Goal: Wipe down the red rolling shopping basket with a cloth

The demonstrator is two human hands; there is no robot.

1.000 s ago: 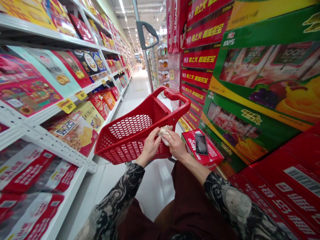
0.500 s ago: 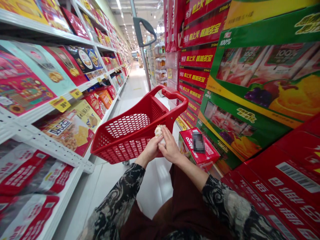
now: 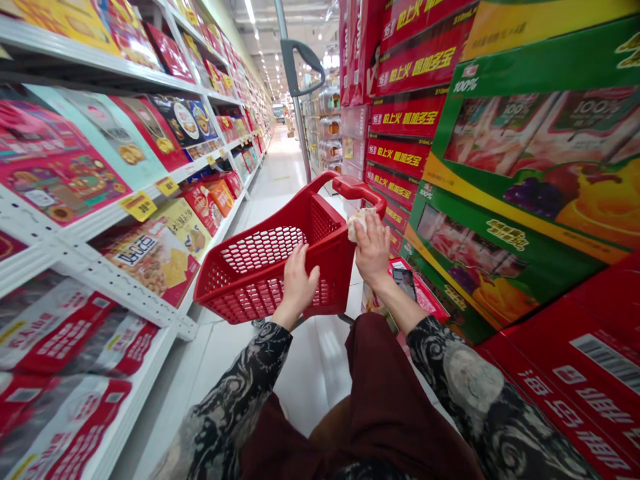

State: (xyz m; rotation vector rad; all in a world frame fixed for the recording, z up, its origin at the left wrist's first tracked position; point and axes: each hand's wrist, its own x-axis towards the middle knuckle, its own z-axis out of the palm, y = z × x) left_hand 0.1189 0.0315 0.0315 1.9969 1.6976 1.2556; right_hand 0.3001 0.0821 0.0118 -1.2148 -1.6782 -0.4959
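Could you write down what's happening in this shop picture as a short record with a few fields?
Place: supermarket aisle
Left hand: open, at the side of the red basket
Right hand: holding a pale crumpled piece, just below the basket handle
Nearby: a phone on a red box
Left side: snack boxes on shelves
Right side: stacked juice cartons

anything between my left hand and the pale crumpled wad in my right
Yes: the red mesh plastic shopping basket stands between the left hand and the pale crumpled wad, which the right hand holds just beyond the basket's raised corner.
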